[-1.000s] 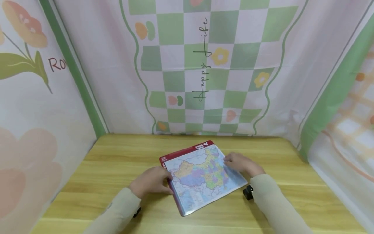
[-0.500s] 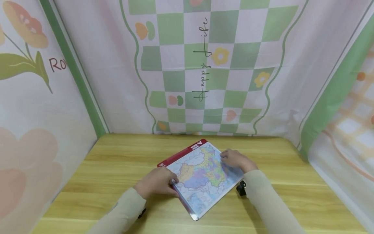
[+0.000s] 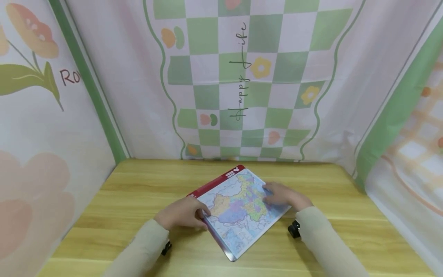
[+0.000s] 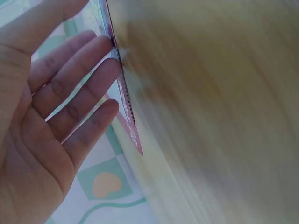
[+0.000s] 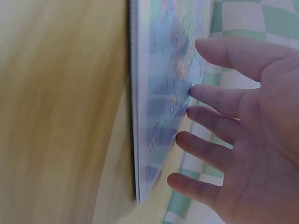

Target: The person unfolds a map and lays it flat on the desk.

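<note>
A flat map board (image 3: 230, 215) with a red top band lies turned at an angle on the wooden table, its coloured map facing up. At its left edge is my left hand (image 3: 181, 212). In the left wrist view that hand (image 4: 51, 121) has fairly straight, spread fingers, their tips at the board's edge. My right hand (image 3: 283, 195) is over the opposite edge. Its fingers (image 5: 210, 95) stretch out loosely in the right wrist view, some tips at or very near the board's edge; contact is hard to tell.
The wooden table (image 3: 138, 181) reaches back to a hanging cloth (image 3: 204, 96) with green and white checks and flowers. Printed cloth walls (image 3: 38, 127) stand at left and right. A small black device (image 3: 294, 229) sits at my right wrist.
The map board has turned counterclockwise, its near corner shifting right, mostly in the first half second. Since then my right hand has drawn slightly right with its fingers spreading; the left has eased slightly left.
</note>
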The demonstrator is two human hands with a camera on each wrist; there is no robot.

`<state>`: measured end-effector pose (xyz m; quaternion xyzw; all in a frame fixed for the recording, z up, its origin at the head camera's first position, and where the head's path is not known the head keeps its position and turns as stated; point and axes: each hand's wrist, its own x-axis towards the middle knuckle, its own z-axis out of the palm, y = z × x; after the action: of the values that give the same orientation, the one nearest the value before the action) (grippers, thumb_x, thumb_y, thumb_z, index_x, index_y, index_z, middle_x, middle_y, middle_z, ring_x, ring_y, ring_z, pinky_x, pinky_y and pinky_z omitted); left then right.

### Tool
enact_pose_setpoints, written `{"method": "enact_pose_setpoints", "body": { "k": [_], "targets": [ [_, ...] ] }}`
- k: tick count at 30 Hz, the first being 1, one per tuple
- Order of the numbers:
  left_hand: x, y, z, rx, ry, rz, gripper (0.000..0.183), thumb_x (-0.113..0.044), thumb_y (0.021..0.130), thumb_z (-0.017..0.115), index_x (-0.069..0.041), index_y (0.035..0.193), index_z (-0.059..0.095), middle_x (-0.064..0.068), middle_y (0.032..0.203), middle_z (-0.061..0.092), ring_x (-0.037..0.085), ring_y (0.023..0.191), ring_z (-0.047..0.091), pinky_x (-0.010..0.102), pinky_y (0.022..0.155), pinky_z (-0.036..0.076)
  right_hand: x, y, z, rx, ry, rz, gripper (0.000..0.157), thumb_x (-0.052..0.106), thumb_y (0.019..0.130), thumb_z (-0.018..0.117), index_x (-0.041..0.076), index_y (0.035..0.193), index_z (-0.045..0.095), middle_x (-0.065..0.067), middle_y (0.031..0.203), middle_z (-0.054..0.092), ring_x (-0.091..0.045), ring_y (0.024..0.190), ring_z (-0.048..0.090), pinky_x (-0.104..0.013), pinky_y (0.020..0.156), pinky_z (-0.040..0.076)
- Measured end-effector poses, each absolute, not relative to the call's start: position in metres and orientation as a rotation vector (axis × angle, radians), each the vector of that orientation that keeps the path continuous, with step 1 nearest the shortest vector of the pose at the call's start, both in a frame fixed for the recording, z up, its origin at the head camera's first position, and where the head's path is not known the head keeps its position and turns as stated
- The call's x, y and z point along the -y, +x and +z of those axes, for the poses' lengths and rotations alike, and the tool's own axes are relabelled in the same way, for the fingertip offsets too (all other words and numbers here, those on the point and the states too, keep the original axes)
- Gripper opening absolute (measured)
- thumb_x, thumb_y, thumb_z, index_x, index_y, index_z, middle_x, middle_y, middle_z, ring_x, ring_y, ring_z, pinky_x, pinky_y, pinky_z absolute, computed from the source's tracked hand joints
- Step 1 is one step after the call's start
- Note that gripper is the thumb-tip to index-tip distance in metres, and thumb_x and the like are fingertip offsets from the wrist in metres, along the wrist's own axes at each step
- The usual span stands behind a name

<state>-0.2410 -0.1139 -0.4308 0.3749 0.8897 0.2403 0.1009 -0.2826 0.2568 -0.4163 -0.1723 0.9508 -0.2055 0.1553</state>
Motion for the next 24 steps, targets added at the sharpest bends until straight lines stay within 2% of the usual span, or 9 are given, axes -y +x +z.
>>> {"method": "enact_pose_setpoints", "body": {
  "k": [5, 12, 18, 24],
  "targets": [
    [0.124, -0.243, -0.429, -2.653, 1.086, 0.712, 0.032, -0.027, 0.083, 0.084, -0.011, 0.109, 0.077, -0.009, 0.091, 0.069, 0.003, 0.078, 0.060, 0.023, 0.074, 0.053, -0.265, -0.271, -0.414, -2.741, -0.539, -0.529, 0.061, 0.021, 0.096, 0.065, -0.013, 0.142, 0.045, -0.037, 0.147, 0.038, -0.055, 0.136, 0.032, -0.065, 0.111, 0.028],
    [0.137, -0.248, -0.432, -2.729, 1.009, 0.698, 0.031, -0.028, 0.086, 0.081, -0.009, 0.111, 0.076, -0.003, 0.104, 0.072, 0.007, 0.091, 0.063, 0.030, 0.085, 0.055, -0.279, -0.252, -0.416, -2.753, -0.522, -0.532, 0.064, 0.025, 0.097, 0.066, -0.012, 0.144, 0.043, -0.036, 0.148, 0.037, -0.055, 0.136, 0.032, -0.066, 0.111, 0.028],
    [0.146, -0.253, -0.433, -2.801, 0.939, 0.660, 0.028, -0.029, 0.091, 0.077, -0.011, 0.112, 0.076, -0.003, 0.104, 0.071, 0.013, 0.092, 0.062, 0.036, 0.086, 0.054, -0.288, -0.241, -0.413, -2.763, -0.556, -0.523, 0.066, 0.023, 0.095, 0.068, -0.016, 0.141, 0.043, -0.039, 0.145, 0.038, -0.057, 0.133, 0.034, -0.066, 0.109, 0.031],
    [0.146, -0.255, -0.435, -2.877, 0.847, 0.552, 0.043, -0.036, 0.096, 0.069, -0.007, 0.128, 0.068, 0.008, 0.125, 0.064, 0.025, 0.114, 0.060, 0.045, 0.098, 0.051, -0.294, -0.231, -0.409, -2.765, -0.569, -0.520, 0.062, 0.023, 0.096, 0.067, -0.016, 0.139, 0.045, -0.039, 0.140, 0.042, -0.057, 0.129, 0.040, -0.066, 0.105, 0.035]
  ]
}}
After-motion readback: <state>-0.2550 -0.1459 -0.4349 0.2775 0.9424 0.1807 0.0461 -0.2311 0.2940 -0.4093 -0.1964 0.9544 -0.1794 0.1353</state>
